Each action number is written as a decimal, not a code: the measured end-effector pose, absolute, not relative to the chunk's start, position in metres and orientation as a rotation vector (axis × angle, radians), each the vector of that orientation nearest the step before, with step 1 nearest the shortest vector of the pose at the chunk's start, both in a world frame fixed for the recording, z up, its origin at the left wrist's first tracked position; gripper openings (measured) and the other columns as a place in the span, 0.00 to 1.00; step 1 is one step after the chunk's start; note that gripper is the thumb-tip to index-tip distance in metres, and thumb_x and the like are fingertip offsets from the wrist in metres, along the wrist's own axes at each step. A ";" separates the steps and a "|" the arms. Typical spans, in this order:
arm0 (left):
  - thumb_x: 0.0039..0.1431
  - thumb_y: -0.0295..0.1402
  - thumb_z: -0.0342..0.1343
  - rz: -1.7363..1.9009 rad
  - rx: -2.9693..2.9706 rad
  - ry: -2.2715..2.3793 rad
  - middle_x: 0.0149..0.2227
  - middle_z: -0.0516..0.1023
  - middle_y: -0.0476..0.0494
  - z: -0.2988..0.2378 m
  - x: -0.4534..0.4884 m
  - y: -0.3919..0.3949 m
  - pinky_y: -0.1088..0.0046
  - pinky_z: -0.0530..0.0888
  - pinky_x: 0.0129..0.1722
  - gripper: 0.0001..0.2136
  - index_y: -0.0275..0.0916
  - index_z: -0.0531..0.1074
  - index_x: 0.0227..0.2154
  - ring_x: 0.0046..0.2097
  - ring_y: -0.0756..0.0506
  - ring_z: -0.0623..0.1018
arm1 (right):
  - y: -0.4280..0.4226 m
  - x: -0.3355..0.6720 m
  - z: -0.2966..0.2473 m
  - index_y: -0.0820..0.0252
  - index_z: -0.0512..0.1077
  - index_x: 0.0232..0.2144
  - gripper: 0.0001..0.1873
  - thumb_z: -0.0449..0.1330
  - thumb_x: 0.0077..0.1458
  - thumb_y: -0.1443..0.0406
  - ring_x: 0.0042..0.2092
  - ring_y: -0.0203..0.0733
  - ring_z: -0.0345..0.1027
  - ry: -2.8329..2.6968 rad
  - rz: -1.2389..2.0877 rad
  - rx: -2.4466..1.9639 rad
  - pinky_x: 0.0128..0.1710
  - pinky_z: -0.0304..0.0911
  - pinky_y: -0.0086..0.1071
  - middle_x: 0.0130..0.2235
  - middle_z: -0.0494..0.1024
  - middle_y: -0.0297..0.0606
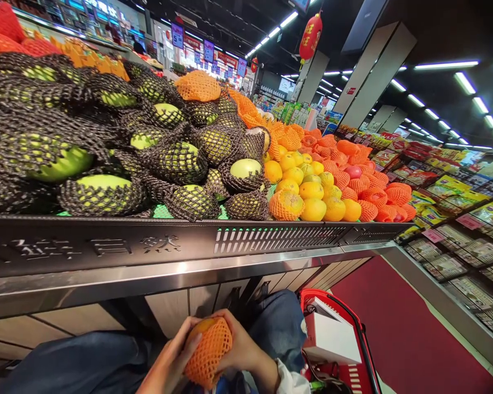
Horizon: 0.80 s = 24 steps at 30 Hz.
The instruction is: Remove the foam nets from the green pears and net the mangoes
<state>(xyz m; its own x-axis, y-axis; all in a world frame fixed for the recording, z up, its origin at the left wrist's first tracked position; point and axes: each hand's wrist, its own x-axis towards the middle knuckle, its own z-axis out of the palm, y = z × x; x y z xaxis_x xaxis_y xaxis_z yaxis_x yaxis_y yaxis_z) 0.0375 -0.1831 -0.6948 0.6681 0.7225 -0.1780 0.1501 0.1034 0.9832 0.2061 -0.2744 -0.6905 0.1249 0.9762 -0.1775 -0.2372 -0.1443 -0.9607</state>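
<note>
Low in front of the display, a round orange-yellow fruit in an orange foam net sits between my hands. My left hand wraps its left side, and my right hand grips it from the right and top. A strip of bare skin shows at the fruit's upper end; the net covers the rest. Above, on the display, lie loose yellow-orange fruits, and one at the front edge wears a similar net.
Green melons in black nets fill the display's left, red-netted fruit its right. The black front rim runs above my knees. A red shopping basket with a white box stands at my right. Shelves of packaged goods line the right.
</note>
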 end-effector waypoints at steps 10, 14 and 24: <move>0.59 0.57 0.59 0.608 1.624 0.714 0.31 0.71 0.48 -0.703 0.039 -0.175 0.74 0.67 0.30 0.22 0.41 0.69 0.31 0.30 0.48 0.69 | -0.274 0.203 -0.706 0.54 0.70 0.41 0.33 0.67 0.25 0.70 0.41 0.44 0.69 -0.555 1.050 -1.271 0.45 0.66 0.36 0.38 0.75 0.30; 0.55 0.60 0.61 0.632 1.454 0.624 0.32 0.71 0.46 -0.698 0.043 -0.177 0.74 0.67 0.33 0.26 0.39 0.67 0.25 0.33 0.47 0.69 | -0.271 0.209 -0.689 0.55 0.73 0.37 0.28 0.65 0.25 0.71 0.40 0.44 0.70 -0.551 1.061 -1.266 0.45 0.65 0.35 0.35 0.76 0.30; 0.48 0.58 0.68 0.466 0.883 0.720 0.24 0.67 0.55 -0.674 0.027 -0.175 0.80 0.58 0.23 0.25 0.42 0.70 0.35 0.23 0.54 0.60 | -0.274 0.196 -0.664 0.57 0.74 0.43 0.41 0.80 0.21 0.56 0.46 0.47 0.73 -0.399 1.213 -1.099 0.52 0.66 0.39 0.42 0.78 0.36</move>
<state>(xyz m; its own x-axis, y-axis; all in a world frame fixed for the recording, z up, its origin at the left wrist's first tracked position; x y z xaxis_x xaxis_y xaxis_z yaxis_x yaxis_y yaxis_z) 0.0266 -0.1751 -0.6742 0.6763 0.6366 -0.3708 -0.0768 0.5615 0.8239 0.1958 -0.2740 -0.6645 0.3599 0.8874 -0.2880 -0.5434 -0.0516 -0.8379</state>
